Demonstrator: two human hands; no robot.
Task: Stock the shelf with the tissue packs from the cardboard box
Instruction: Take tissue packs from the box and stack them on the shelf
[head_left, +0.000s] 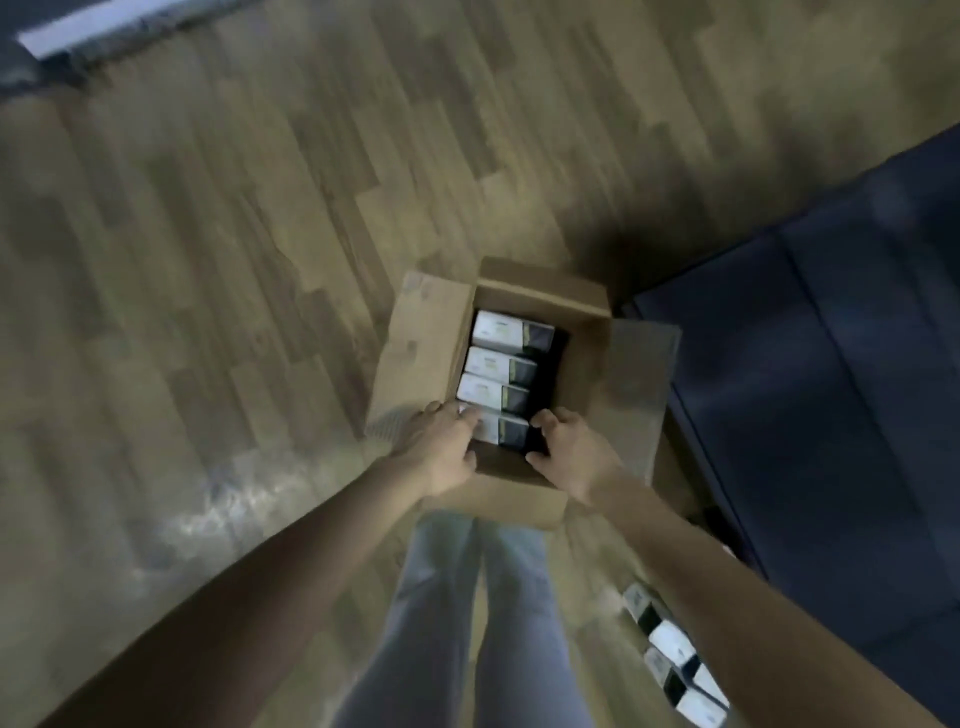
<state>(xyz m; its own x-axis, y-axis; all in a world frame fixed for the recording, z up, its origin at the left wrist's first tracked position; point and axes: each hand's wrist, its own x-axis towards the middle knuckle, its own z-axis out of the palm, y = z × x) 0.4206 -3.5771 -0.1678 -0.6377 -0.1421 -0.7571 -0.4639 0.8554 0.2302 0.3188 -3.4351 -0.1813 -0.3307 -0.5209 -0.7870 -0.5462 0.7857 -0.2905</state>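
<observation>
Both hands are down in the open cardboard box (587, 364), closing on the nearest tissue pack (501, 430). The left hand (441, 452) has its fingers curled over that pack's white end, thumb toward the box's near wall; the right hand (569, 452) curls its fingers against the dark end, so the pack sits pinched endwise between the two. Whether it has left its row yet I cannot tell, as the picture is blurred.

Just beyond the grip, three more tissue packs (501, 366) lie side by side in the same row, touching one another. I judge the packs light and boxy, with soft give under a smooth wrapper, so a squeeze at the two short ends should serve better than a pinch from above.

Behind the right forearm, further packs (675, 654) lie on the wooden floor (208, 260), beside a dark blue unit (831, 389), perhaps the shelf.
</observation>
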